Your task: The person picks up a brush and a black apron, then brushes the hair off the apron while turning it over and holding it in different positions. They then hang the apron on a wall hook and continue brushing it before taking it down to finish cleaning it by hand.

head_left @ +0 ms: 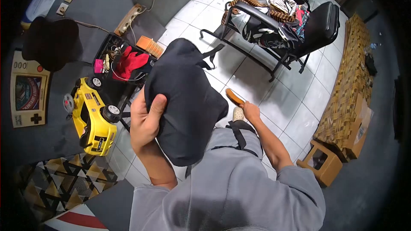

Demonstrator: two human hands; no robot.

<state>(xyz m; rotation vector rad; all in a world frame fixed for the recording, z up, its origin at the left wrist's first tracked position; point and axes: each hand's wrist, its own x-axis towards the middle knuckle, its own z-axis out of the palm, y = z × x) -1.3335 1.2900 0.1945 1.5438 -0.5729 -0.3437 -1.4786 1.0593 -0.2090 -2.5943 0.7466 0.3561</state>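
Observation:
My left hand [147,119] grips a black fabric cap [182,98] by its left side, thumb pressed on the near face and the other fingers behind it. A loose strap [212,54] sticks out from the cap's upper right edge. Lower and to the right, apart from the cap, my right hand [251,112] is closed round one end of a curved brown wooden brush [233,96]. Its bristles cannot be made out from here.
A yellow toy car [93,115] and a black box [112,47] of cables and red cloth lie left. Another black cap [51,43] hangs there. Ahead stands a black chair [321,30] heaped with clothes [274,17]. A woven chest [342,98] and cardboard box [321,162] stand right.

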